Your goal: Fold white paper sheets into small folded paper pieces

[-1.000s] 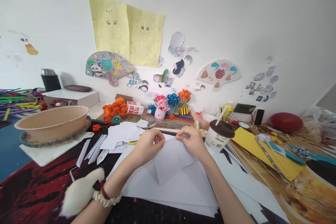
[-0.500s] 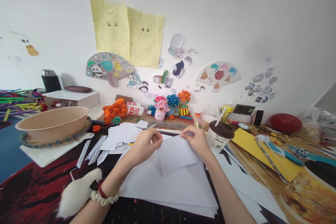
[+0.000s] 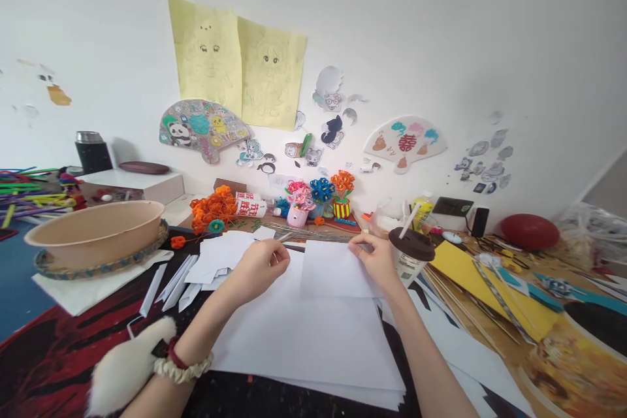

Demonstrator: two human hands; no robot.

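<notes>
**Right Hand Is Pinching a Small Sheet Over Larger Ones**

The wall (image 3: 470,32) is rising behind everything, and two yellow drawings (image 3: 206,72) are hanging on it. Below, the large sheets (image 3: 304,346) are lying in a pile on the black cloth (image 3: 235,398). At the left the basin (image 3: 98,241) is standing. On the wall the panda fan (image 3: 203,127) and the white fan (image 3: 385,137) are showing; the white fan is bearing the red character 囍 in its middle. The small sheet (image 3: 333,274) is resting over the far part of the large sheets, its left edge reaching free; whether it is lying fully flat, I cannot tell.

The right hand (image 3: 375,261) is pinching the small sheet near its far right corner. The left hand (image 3: 259,268) is curling its fingers to the thumb, apart from the small sheet; whether the tips are meeting, I cannot tell. Between this hand and the sheet a gap is opening, and toward the person the large sheets are giving more room. On the right the cup (image 3: 411,251) is standing just beside the right hand, narrowing the space; its print is appearing too small for reading. The bottle label (image 3: 250,208) is carrying red Chinese characters.
</notes>
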